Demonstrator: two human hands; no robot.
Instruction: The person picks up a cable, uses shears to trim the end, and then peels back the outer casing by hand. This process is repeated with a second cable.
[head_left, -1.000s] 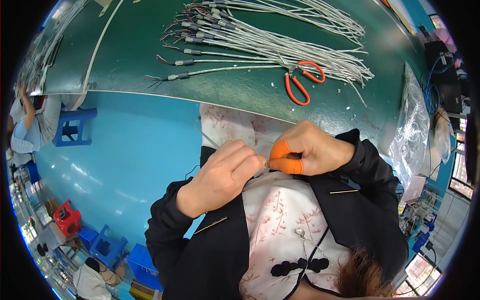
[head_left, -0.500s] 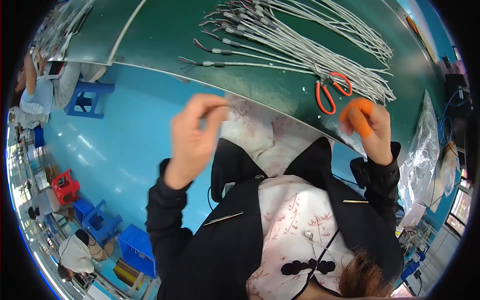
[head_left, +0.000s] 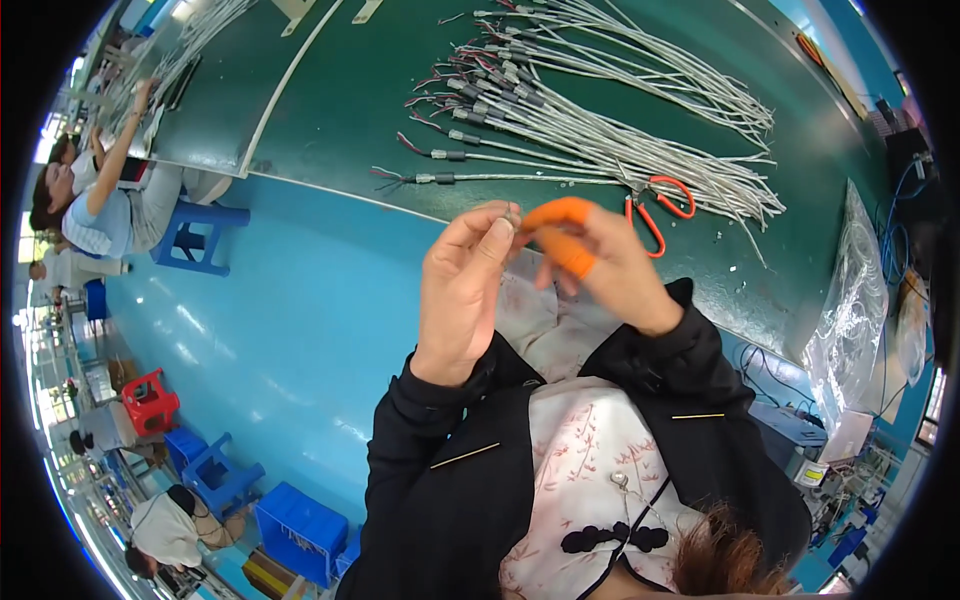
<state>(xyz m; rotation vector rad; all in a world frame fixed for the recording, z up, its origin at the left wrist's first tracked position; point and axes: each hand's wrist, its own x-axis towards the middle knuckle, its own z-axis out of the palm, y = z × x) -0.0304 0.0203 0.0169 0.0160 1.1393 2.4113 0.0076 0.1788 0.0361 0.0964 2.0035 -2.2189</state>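
My left hand (head_left: 462, 285) is raised in front of the table's near edge. Its thumb and forefinger pinch a small greyish thing too tiny to name. Close against those fingertips is my right hand (head_left: 615, 265), slightly blurred, with orange finger covers on thumb and forefinger. Those two fingers come together at the same spot, and what they grip is hidden. Just beyond, red-handled cutters (head_left: 637, 187) lie at the ends of grey cables (head_left: 540, 179). The nearest cable lies apart from the bundle, its thin wires fanned out on the left past a dark sleeve.
The green table (head_left: 330, 130) carries a second spread of cables (head_left: 690, 80) at the back right. Clear plastic film (head_left: 848, 290) hangs at the right. Across the blue floor are a blue stool (head_left: 205, 235), a blue crate (head_left: 300, 530) and a red stool (head_left: 150, 400). People sit at the far left.
My right hand has moved left from beside the cutters to meet my left hand. My left hand has shifted right. The view has moved slightly; cables and cutters lie much as before.
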